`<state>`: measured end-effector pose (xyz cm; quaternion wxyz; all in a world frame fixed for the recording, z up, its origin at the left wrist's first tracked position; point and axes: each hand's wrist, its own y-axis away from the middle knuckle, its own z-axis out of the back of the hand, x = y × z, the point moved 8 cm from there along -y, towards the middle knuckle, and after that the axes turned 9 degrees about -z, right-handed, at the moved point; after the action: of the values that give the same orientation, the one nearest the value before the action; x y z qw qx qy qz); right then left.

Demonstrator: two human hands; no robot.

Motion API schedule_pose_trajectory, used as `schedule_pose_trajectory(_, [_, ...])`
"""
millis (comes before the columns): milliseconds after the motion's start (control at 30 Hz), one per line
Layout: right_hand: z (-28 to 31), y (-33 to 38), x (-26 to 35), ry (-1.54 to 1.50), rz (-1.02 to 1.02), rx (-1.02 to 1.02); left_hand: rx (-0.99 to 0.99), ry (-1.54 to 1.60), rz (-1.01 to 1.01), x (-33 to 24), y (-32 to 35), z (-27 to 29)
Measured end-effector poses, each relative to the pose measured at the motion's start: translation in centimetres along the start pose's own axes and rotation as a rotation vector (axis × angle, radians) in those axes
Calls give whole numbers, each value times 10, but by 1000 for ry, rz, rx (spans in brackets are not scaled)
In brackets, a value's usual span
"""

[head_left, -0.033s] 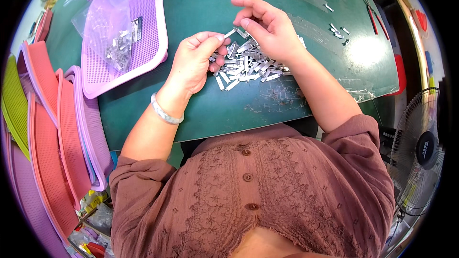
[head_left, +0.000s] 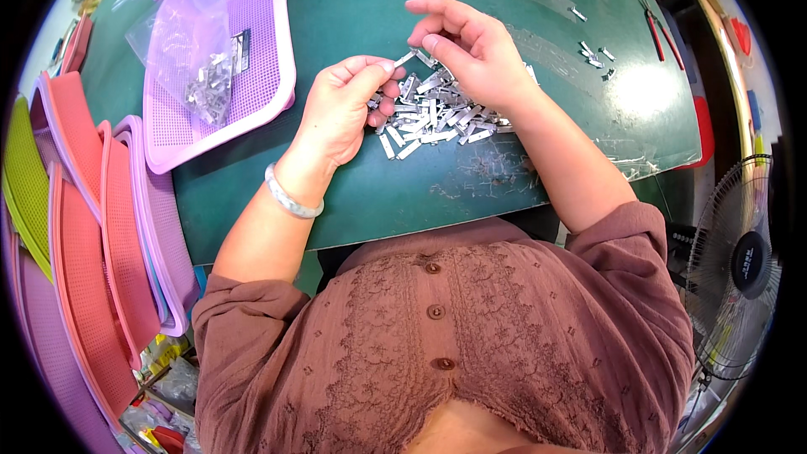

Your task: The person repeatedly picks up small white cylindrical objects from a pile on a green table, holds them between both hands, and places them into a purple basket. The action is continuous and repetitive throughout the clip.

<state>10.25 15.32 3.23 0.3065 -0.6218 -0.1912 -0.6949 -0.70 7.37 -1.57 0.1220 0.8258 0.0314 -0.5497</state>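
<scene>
A heap of small silvery metal clips (head_left: 433,113) lies on the green tabletop. At the heap's left side, my left hand (head_left: 340,109) pinches one metal clip (head_left: 406,59) between thumb and forefinger. Its other fingers curl beside the heap. My right hand (head_left: 483,59) hovers over the far side of the heap, with forefinger stretched out and thumb apart from it. Nothing shows between those two; its remaining fingers are partly hidden. A pale bangle circles my left wrist.
A purple perforated basket (head_left: 282,88) stands at the left, with a clear bag of metal parts (head_left: 208,88) in it. More baskets (head_left: 84,286) lean at the table's left edge. Red-handled pliers (head_left: 655,36) and several loose clips (head_left: 591,54) lie at right. A fan (head_left: 727,265) stands beyond.
</scene>
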Motion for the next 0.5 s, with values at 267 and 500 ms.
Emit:
schedule_pose_trajectory(267, [-5,1,-3,-80,-99,83,15,7,4,-1,0,1])
schedule_pose_trajectory(500, [-5,0,-10,-144,-187,98,34,34,-9,0,-1,2])
